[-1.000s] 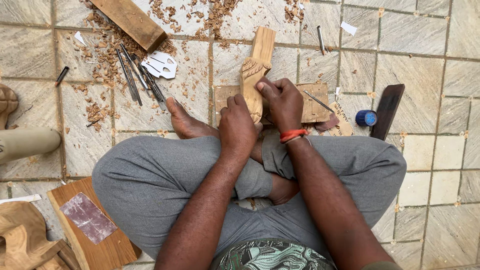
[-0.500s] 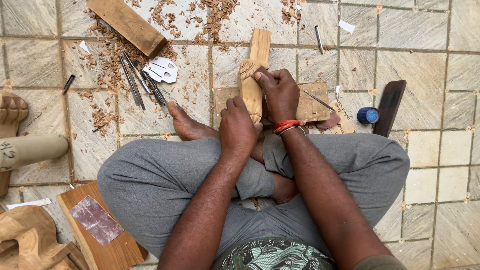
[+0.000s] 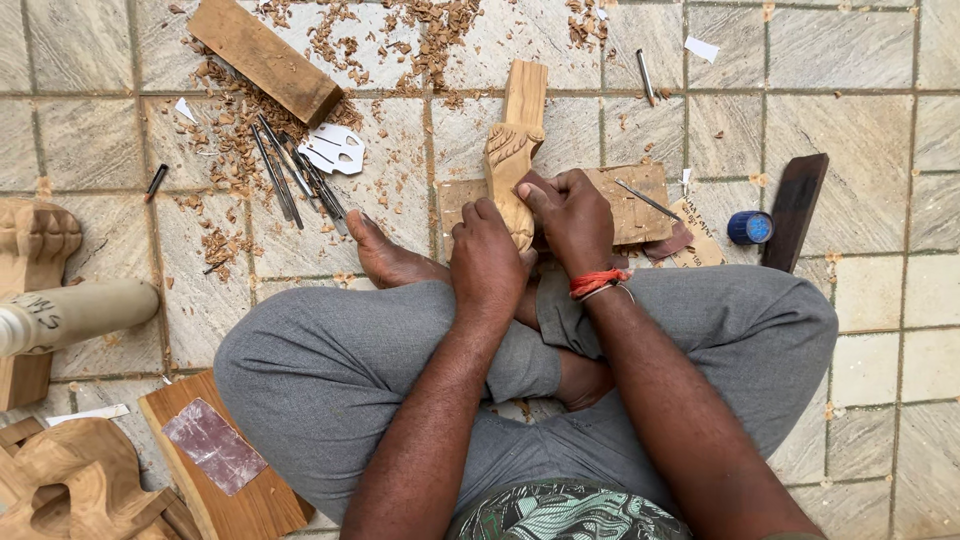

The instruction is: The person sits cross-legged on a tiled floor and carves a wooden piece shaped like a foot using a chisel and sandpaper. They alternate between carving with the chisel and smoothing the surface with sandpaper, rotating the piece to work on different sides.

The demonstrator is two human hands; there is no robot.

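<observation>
Sanding a carved piece like this goes best with short strokes that follow the curves, so I'd say keep the pressure light over the raised detail and let the braced hand do the steadying.

The carved wooden piece (image 3: 514, 150) lies on the tiled floor (image 3: 860, 60) in front of the crossed legs, its near end over a flat wooden board (image 3: 640, 205) and its squared far end pointing away from the person. The left hand (image 3: 487, 262) is wrapped around the near part of the carving, fingers curled shut on it, holding it still. The right hand (image 3: 572, 212) is closed too, thumb and fingers pinching what looks like a dark scrap of sandpaper (image 3: 537, 186) against the side of the carving (hard to tell exactly how much of it is folded under the palm). There's an orange thread band (image 3: 598, 281) on that wrist.

Around the work: a row of metal chisels (image 3: 295, 180) lies left of the bare foot (image 3: 390, 260), among wood shavings (image 3: 230, 130), with a wooden block (image 3: 262, 58) beyond them. To the right, well apart from the hands, sit a small blue cap (image 3: 750, 227) and a dark flat stone (image 3: 793, 210). Another board with a sandpaper sheet (image 3: 214, 447) sits by the left knee.
</observation>
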